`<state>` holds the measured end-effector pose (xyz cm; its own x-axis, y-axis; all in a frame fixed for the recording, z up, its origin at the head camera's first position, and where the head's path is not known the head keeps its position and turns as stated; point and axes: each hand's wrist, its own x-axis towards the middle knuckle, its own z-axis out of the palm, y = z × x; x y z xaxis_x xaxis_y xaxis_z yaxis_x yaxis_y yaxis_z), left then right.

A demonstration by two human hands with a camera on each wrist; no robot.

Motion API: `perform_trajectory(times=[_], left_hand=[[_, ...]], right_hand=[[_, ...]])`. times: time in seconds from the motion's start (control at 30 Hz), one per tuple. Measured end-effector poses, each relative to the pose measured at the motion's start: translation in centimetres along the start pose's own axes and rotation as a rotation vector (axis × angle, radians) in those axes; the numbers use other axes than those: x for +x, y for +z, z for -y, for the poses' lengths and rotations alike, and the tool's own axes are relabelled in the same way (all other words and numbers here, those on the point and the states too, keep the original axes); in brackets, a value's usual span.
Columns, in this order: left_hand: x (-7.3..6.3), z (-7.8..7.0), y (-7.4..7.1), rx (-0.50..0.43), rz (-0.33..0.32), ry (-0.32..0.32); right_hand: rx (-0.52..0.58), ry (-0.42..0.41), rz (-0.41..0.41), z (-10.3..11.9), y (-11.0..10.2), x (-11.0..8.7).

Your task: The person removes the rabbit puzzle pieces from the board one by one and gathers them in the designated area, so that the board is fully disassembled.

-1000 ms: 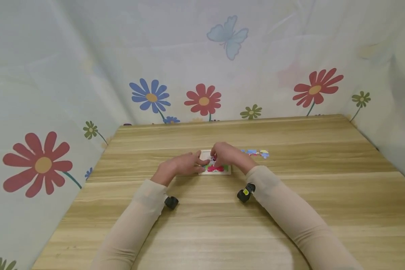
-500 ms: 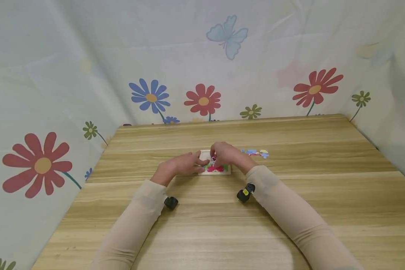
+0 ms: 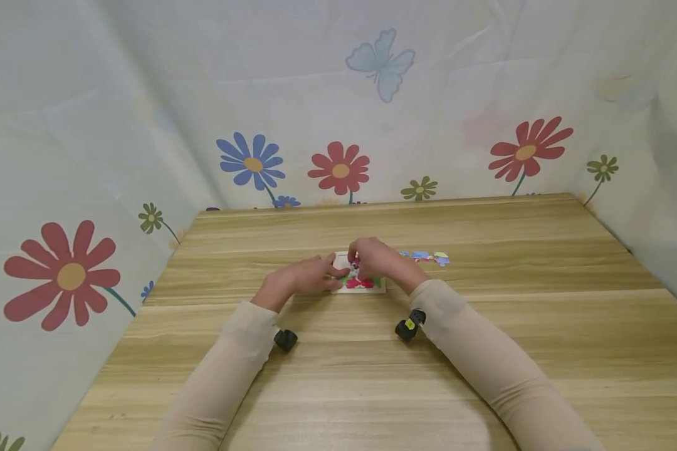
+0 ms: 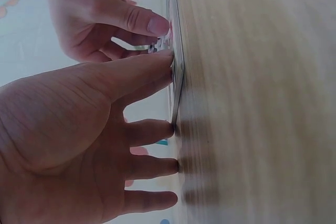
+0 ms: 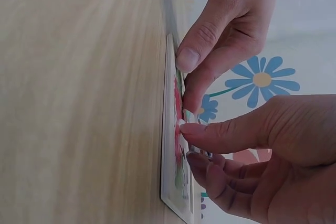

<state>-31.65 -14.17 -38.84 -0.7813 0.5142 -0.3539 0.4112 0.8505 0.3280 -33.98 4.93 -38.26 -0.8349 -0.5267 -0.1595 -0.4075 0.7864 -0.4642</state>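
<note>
A small picture puzzle board (image 3: 367, 290) with a pale frame lies flat on the table, red and green printed parts showing in its near portion. My left hand (image 3: 310, 274) rests at the board's left side; in the left wrist view its fingers (image 4: 149, 132) are fairly straight, thumb and forefinger touching the board and other tips at the tabletop. Over the board, my right hand (image 3: 377, 258) pinches a small puzzle piece (image 5: 189, 115) between thumb and fingers, low against the board. Fingers hide most of that piece and the middle of the picture.
Several loose puzzle pieces (image 3: 429, 257), blue, yellow and pink, lie right of the board, beyond the right wrist. The wooden table (image 3: 338, 376) reaches back to a flower-printed curtain (image 3: 293, 81). Small black cameras (image 3: 407, 327) are worn at both wrists.
My right hand shifts slightly left over the board with the puzzle piece in its fingers. The left hand stays in place.
</note>
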Motion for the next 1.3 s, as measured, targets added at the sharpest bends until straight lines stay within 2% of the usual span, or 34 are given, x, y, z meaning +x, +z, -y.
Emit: perform_trajectory(times=[0.27, 0.63, 1.03, 1.3], left_hand=[[0.1, -0.2, -0.2, -0.002, 0.005, 0.007], [0.1, -0.3, -0.2, -0.006, 0.009, 0.003], [0.3, -0.2, 0.0, 0.01, 0.021, -0.008], [0.2, 0.2, 0.1, 0.012, 0.018, -0.013]], right_hand=[[0.03, -0.01, -0.008, -0.5, -0.3, -0.2], [0.164, -0.041, -0.016, -1.3, -0.9, -0.3], [0.241, -0.071, -0.036, -2.1, -1.6, -0.7], [0.334, -0.023, -0.067, -3.0, -3.0, -1.9]])
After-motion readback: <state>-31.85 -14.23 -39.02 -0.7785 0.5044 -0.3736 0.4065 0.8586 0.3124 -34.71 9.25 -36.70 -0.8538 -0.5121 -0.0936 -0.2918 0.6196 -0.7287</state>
